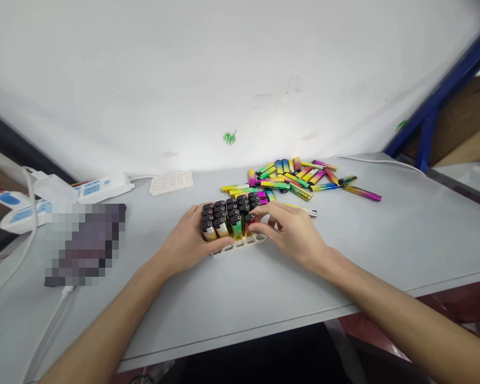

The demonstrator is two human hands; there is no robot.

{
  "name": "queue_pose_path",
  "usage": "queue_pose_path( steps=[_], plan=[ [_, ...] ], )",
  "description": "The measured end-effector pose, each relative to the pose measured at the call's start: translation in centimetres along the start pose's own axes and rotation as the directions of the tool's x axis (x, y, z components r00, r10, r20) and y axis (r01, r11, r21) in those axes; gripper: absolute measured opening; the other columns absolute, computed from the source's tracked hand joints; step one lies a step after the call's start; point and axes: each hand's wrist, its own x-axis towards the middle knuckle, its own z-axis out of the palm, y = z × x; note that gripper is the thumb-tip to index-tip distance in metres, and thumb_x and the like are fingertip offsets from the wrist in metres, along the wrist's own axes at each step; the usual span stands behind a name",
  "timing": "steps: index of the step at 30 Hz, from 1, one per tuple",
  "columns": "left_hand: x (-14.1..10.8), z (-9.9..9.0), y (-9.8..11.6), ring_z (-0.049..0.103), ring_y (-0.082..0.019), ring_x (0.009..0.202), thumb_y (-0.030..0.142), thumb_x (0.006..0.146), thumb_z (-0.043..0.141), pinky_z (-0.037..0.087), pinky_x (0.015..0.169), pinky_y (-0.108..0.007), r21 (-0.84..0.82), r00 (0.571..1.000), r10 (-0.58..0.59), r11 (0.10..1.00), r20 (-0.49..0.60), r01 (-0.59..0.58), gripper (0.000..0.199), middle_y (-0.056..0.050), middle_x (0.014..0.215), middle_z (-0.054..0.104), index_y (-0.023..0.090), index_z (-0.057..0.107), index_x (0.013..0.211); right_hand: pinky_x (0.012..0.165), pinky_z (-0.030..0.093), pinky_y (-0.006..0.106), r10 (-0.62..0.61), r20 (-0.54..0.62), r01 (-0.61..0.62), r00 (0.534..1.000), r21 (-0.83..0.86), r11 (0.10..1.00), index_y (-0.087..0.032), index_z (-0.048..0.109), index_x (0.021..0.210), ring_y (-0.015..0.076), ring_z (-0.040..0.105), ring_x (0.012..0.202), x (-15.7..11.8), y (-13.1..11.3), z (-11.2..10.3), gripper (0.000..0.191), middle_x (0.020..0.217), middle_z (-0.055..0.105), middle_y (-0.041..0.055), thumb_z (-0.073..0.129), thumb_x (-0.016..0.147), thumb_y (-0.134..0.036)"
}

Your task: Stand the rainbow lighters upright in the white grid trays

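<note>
Lighters (221, 217) with black tops are standing upright in rows in a pale tray (246, 243), which is resting on the grey table (304, 298) between both hands. The left hand (186, 240) is gripping the left end of the group, its thumb lying along the near side and its other fingers curling around the far-left corner (their tips are partly hiding there). The right hand (298, 229) is pinching a red lighter (249, 225) between thumb and index finger at the near right of the group. Loose lighters (298, 181), shiny and multicoloured, are lying heaped behind and to the right. Another pale tray (172, 182) is lying farther back on the left, near a white power strip (98, 188).
</note>
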Motion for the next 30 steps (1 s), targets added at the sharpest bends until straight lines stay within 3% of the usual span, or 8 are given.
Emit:
queue_pose_path(
  steps=[7,11,14,16,19,22,25,30],
  plan=[
    [0.0,0.0,-0.2,0.059,-0.028,0.118,0.055,0.072,0.077,0.048,0.101,-0.040,-0.001,1.000,-0.012,1.000,0.005,0.012,0.068,-0.004,0.126,0.063,0.027,0.052,0.129,0.059,0.040,0.028,0.035,-0.072,-0.043,0.997,-0.102,0.994,-0.020,0.069,0.074,0.0127,0.057,0.059,-0.2,0.9,-1.8,0.034,0.075,0.072,0.0003,0.060,0.094,-0.046],
    [0.0,0.0,-0.2,0.062,-0.028,0.114,0.060,0.071,0.076,0.048,0.100,-0.041,0.000,0.999,-0.042,0.999,0.011,0.042,0.070,-0.005,0.124,0.063,0.027,0.052,0.128,0.069,0.043,0.033,0.189,-0.240,-0.269,0.952,-0.366,0.891,-0.019,0.070,0.085,0.0228,0.063,0.080,-0.5,6.6,-6.1,0.032,0.088,0.073,0.0083,0.049,0.097,-0.040],
    [0.0,0.0,-0.2,0.062,-0.028,0.114,0.061,0.071,0.075,0.049,0.099,-0.041,0.002,0.998,-0.056,0.998,0.008,0.056,0.071,-0.005,0.125,0.064,0.027,0.052,0.129,0.084,0.043,0.045,0.338,-0.242,-0.413,0.910,-0.621,0.666,-0.016,0.070,0.110,0.0373,0.060,0.105,-2.1,12.5,-9.9,0.034,0.110,0.069,0.0185,0.054,0.090,-0.038],
    [0.0,0.0,-0.1,0.063,-0.029,0.114,0.061,0.070,0.075,0.049,0.099,-0.042,0.000,0.998,-0.061,0.998,0.003,0.061,0.070,-0.005,0.125,0.064,0.027,0.053,0.128,0.084,0.042,0.053,0.522,-0.201,-0.498,0.829,-0.691,0.525,-0.013,0.066,0.121,0.0464,0.057,0.108,-3.7,15.7,-12.1,0.051,0.120,0.061,0.0277,0.057,0.087,-0.049],
    [0.0,0.0,0.0,0.064,-0.029,0.111,0.061,0.070,0.076,0.050,0.098,-0.042,-0.003,0.997,-0.071,0.997,0.002,0.071,0.070,-0.005,0.122,0.066,0.027,0.054,0.127,0.083,0.042,0.053,0.592,-0.142,-0.515,0.793,-0.675,0.528,-0.012,0.066,0.118,0.0471,0.058,0.108,-6.2,18.4,-14.3,0.053,0.118,0.060,0.0309,0.049,0.092,-0.054],
    [0.0,-0.1,0.1,0.065,-0.029,0.110,0.060,0.070,0.076,0.050,0.098,-0.043,0.010,0.998,-0.069,0.998,0.000,0.069,0.069,-0.005,0.119,0.068,0.027,0.054,0.126,0.080,0.045,0.045,0.569,-0.125,-0.535,0.813,-0.546,0.644,-0.017,0.068,0.098,0.0367,0.063,0.098,-7.2,18.1,-15.1,0.032,0.110,0.065,0.0231,0.057,0.090,-0.046],
    [0.0,0.0,0.0,0.065,-0.029,0.109,0.059,0.070,0.076,0.051,0.097,-0.043,0.028,0.997,-0.071,0.997,-0.008,0.071,0.067,-0.005,0.119,0.068,0.028,0.055,0.126,0.071,0.046,0.040,0.614,-0.092,-0.618,0.784,-0.212,0.757,-0.022,0.068,0.093,0.0276,0.065,0.083,-6.2,15.8,-14.5,0.033,0.098,0.071,0.0121,0.066,0.083,-0.053],
    [-0.1,0.0,0.0,0.066,-0.029,0.109,0.059,0.071,0.076,0.051,0.097,-0.042,0.032,0.997,-0.072,0.997,-0.014,0.073,0.067,-0.005,0.120,0.068,0.028,0.055,0.127,0.063,0.042,0.033,0.454,0.047,-0.449,0.890,0.276,0.850,-0.020,0.070,0.087,0.0147,0.053,0.063,-1.7,11.0,-11.5,0.040,0.071,0.062,0.0016,0.071,0.079,-0.058]
  ],
)
